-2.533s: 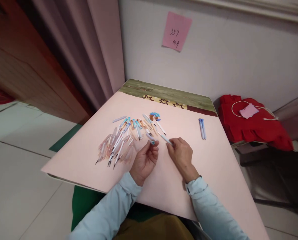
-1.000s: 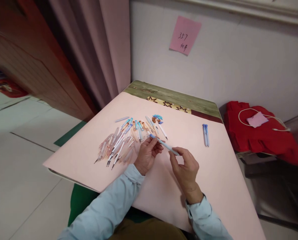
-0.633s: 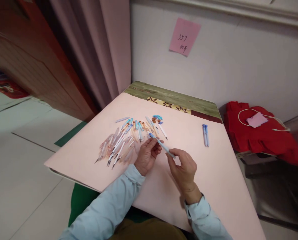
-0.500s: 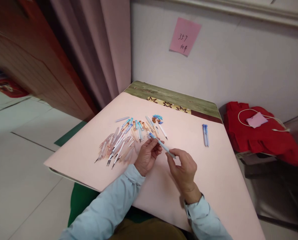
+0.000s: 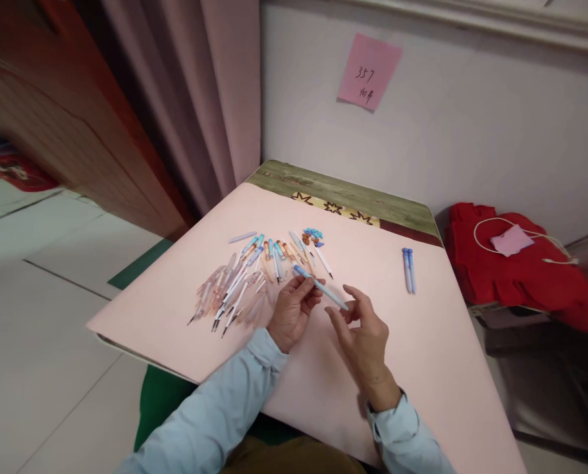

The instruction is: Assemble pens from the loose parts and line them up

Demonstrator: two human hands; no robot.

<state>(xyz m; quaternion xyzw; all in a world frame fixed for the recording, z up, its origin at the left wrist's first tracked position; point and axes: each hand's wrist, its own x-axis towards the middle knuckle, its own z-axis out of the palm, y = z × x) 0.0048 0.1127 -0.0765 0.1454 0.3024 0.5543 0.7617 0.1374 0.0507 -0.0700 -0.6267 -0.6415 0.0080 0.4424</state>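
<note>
- Your left hand (image 5: 292, 316) is pinching a slim, light-blue plastic pen with a darker blue top end (image 5: 330, 293); its thumb and fingertips are clamping around the upper part.
- That pen is slanting above the table to the right of your landmark, a loose heap of clear plastic pieces and slim white dark-tipped sticks (image 5: 244, 284); its darker end is lying nearer the heap, while its narrow tip is pointing away from it.
- Your right hand (image 5: 363, 336) is hovering farther to the right of the heap, thumb and index finger standing well apart on either side of the pen's tip; you are not gripping with it, and whether another finger is brushing the tip, I cannot tell.
- Slim turquoise, orange-brown and pale barrels (image 5: 270, 249) are fanning out along the far side of the heap.
- Small blue and brown plastic bits (image 5: 313, 234) are clustering beyond the heap, to its right.
- Two slender blue pens with rounded tops (image 5: 409, 271) are lying side by side, well to the right of the heap.
- A pale pink-covered table (image 5: 432, 368) is supporting the heap.
</note>
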